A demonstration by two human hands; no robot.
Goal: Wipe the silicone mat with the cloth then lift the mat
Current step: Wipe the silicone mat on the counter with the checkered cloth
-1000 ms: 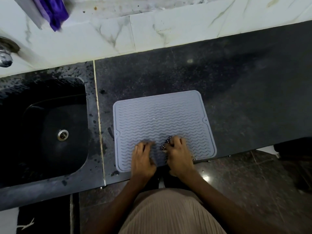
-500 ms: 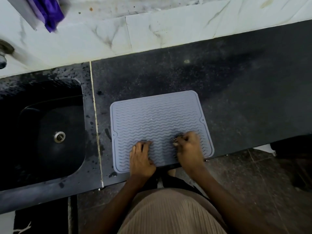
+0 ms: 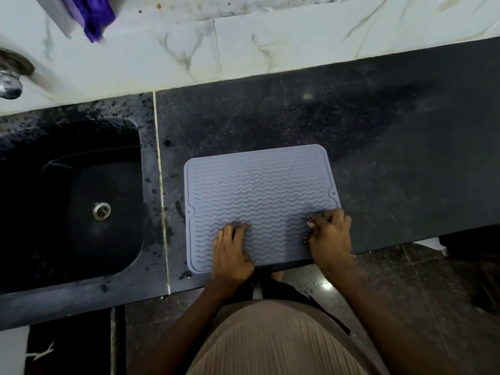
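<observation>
A grey silicone mat (image 3: 259, 190) with a wavy ribbed pattern lies flat on the dark stone counter (image 3: 392, 158), its near edge at the counter's front edge. My left hand (image 3: 232, 253) rests flat on the mat's near left-middle part, fingers spread. At the mat's near right corner my right hand (image 3: 330, 236) is closed over a small dark cloth (image 3: 309, 220). Only speckled bits of the cloth show past the fingertips; the rest is hidden under the hand.
A black sink (image 3: 140, 185) with a metal drain lies left of the mat, and water drops dot the counter around it. A tap (image 3: 10, 82) and a purple cloth (image 3: 94, 14) sit at the far left on the white marble ledge.
My right hand has slid to the right along the mat's near part with the cloth under it, from beside the left hand to the right corner. The left hand stays put.
</observation>
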